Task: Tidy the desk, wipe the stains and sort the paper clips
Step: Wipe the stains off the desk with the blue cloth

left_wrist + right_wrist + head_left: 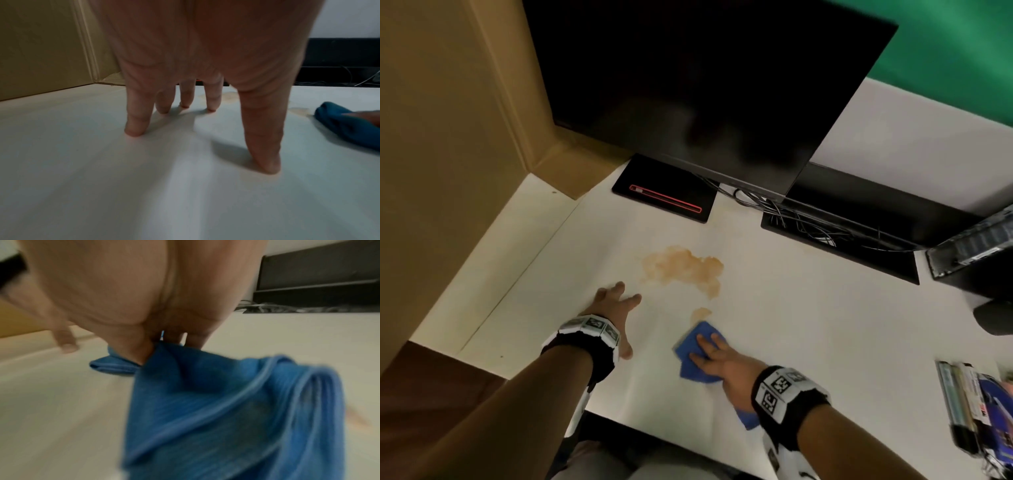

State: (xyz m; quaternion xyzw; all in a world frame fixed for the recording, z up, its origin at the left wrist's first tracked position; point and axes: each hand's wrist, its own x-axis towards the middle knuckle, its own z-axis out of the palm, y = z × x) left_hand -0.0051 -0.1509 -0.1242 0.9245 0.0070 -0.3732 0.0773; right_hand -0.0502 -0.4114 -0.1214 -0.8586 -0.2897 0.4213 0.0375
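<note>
1. Two stains mark our desk (808, 325): the large orange-brown stain (683, 265) lies untouched in front of the monitor (688, 85), and the small stain (700, 312) sits just beyond our cloth.
2. Our right hand (717, 358) presses the blue cloth (693, 342) flat on the desk, fingers extended over it, its front edge at the small stain.
3. Our left hand (616, 308) is spread wide, fingertips (133, 131) planted on the bare desk beside the large stain, holding nothing.
4. We judge the wiping barely begun, since both stains show.
5. No paper clips are visible; sorting appears undone. The stack of items (969, 404) at the right edge looks untidied.
</note>
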